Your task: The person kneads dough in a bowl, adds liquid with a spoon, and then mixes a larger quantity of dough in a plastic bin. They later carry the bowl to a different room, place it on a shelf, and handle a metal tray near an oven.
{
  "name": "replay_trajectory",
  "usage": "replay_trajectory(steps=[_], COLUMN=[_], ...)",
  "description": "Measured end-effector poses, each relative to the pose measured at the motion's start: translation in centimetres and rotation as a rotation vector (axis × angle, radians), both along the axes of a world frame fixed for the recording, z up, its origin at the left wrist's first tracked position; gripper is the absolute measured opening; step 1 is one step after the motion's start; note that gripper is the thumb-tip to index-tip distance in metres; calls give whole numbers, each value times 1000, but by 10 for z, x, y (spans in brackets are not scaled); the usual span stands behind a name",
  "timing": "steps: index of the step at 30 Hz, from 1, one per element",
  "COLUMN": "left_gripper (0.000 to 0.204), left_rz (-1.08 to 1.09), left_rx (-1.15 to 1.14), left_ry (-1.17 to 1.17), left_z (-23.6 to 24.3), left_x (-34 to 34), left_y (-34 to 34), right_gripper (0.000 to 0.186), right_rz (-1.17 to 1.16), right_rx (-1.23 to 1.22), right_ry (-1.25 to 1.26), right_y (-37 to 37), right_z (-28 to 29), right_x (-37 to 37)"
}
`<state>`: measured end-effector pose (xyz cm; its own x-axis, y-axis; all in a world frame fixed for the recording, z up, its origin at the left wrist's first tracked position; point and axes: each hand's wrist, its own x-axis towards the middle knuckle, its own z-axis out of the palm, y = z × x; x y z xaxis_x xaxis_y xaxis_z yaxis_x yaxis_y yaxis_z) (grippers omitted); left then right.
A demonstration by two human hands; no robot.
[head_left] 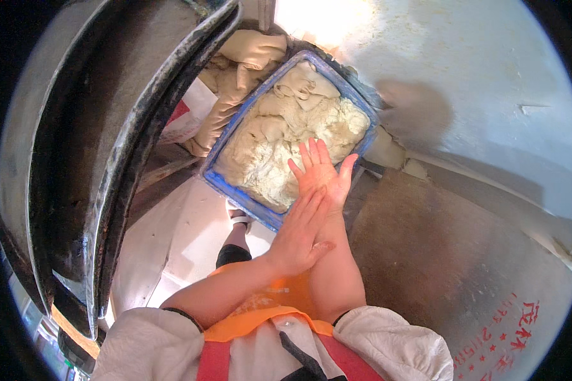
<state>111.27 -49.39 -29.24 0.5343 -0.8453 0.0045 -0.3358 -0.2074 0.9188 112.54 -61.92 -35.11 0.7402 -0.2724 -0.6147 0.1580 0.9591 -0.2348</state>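
- Kinda grubby pale wall [489, 63], far right
- Blue tub [241, 200] beyond the forearms, pretty much full of lumpy dough [273, 130]
- Right hand [321, 178] palm-up, fingers spread, over the tub's near right
- Left hand [302, 228] laid flat across its wrist

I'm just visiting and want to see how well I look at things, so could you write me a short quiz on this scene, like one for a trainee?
1. True or false: the person's right hand is turned palm up.
2. What colour is the tub that holds the pale dough?
A) Red
B) Blue
C) Green
3. Where do the fingers of the left hand lie?

Key:
1. True; the open palm shows, with the fingers pointing away from the body.
2. B
3. Over the base of the right palm, near the wrist.
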Motion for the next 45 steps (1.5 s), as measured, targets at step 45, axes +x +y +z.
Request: replay_trajectory(steps=[45], left_gripper=[61], left_rz=[459], left_rx=[385], left_ry=[609], left_z=[-279], left_x=[-38], left_y=[45], right_gripper=[61], right_rz=[223], right_rx=[75], right_ry=[417], right_y=[36], right_z=[-205], right_x=[-70])
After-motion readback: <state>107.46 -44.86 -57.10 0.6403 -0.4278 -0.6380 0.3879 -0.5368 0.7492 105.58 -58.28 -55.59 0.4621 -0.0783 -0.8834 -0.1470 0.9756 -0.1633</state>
